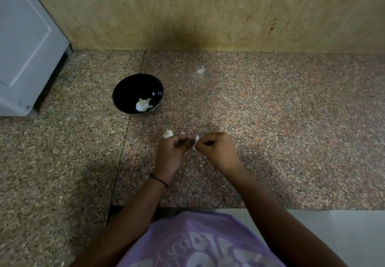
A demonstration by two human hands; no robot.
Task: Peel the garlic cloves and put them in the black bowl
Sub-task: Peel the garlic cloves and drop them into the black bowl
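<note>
Your left hand point(174, 152) and right hand point(218, 152) both pinch one garlic clove point(196, 141) between curled fingers, just above the counter point(270, 121). Tug too hard and it could slip and drop. Just beyond lies another garlic piece point(168, 134). The black bowl point(125, 92), farther left, holds peeled cloves point(142, 106); a careless toss might miss it.

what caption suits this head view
Left hand and right hand peel a garlic clove over the counter; peeled cloves lie in the black bowl.
</note>
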